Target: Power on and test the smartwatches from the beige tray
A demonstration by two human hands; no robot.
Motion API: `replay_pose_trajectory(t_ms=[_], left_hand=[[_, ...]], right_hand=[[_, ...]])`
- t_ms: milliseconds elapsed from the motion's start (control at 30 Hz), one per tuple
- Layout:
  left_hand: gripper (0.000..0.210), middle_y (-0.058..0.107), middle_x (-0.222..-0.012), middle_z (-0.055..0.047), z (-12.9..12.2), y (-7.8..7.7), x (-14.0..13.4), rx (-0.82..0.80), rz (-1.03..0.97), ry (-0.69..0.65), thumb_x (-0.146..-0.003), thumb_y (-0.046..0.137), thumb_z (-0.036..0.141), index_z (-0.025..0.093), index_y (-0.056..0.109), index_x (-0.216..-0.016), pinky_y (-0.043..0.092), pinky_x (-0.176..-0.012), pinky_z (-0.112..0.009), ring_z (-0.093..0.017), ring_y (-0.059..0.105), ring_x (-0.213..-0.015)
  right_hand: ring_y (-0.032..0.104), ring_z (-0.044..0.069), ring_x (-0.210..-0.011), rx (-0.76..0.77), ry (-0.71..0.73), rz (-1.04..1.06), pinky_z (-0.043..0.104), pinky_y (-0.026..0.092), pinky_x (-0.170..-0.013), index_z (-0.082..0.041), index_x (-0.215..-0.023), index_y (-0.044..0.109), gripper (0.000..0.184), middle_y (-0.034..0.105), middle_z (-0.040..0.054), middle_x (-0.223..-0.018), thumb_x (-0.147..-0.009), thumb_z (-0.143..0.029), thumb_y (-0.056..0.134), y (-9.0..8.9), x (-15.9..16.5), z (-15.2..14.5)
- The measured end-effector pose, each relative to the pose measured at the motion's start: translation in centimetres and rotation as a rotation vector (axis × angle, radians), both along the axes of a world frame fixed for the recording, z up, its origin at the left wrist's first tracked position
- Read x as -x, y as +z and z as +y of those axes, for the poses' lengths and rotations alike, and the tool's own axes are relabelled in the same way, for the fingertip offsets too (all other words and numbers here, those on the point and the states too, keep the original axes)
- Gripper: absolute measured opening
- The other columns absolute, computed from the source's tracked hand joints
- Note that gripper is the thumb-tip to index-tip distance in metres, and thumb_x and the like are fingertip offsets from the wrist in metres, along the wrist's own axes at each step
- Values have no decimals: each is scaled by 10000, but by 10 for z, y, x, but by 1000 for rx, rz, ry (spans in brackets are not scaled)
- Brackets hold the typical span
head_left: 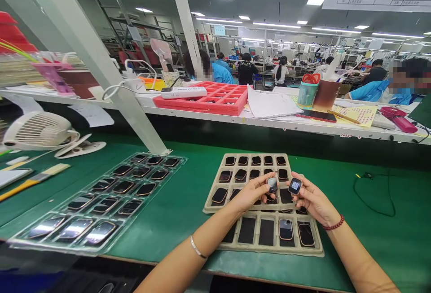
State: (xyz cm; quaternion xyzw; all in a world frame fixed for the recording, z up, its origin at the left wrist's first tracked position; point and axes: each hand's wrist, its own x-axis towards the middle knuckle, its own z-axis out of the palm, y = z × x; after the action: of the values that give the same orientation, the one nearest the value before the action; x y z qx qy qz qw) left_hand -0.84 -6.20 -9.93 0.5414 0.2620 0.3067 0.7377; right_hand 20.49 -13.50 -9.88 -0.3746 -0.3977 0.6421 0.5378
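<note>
My left hand [252, 193] grips a smartwatch body [271, 185] with a greyish screen between thumb and fingers. Close beside it, my right hand [311, 196] pinches another smartwatch body [295, 185], whose lit screen shows a QR-like code. Both are held above a beige tray [210, 204] with rows of dark-screened watch bodies. Under that tray sits a second beige tray [269, 251]; its front row has bare dark slots and two watch bodies, one [286, 229] lying a little proud of its slot.
A clear plastic tray [63, 244] of watch bodies lies at left on the green table [188, 234]. Beyond it are a white fan [38, 131] and a brush [37, 180]. A thin cable [373, 212] lies at right. The shelf [262, 124] behind carries a red foam tray [202, 104]; people sit beyond.
</note>
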Motion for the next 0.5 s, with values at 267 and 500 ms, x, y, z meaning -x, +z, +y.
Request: replay_pose_trajectory(t_ms=[267,500], left_hand=[[612,547,-824,-19,0,-2,0,-27,-10,-14,-693,689,355,180,457,-1232,340,-472,-187,-103,585,-589],[580,543,-778,-8,-1,0,0,-40,7,-50,-703,680,361,167,456,-1202,341,-487,-198,-98,566,-569]], right_hand=[[482,42,-456,11,-12,-66,177,432,-415,-213,-1117,586,447,639,79,-1078,-696,-281,719,-5,-1,2],[468,45,-458,-2,5,-113,185,429,-416,-211,-1122,572,444,628,85,-1080,-707,-294,707,-6,2,2]])
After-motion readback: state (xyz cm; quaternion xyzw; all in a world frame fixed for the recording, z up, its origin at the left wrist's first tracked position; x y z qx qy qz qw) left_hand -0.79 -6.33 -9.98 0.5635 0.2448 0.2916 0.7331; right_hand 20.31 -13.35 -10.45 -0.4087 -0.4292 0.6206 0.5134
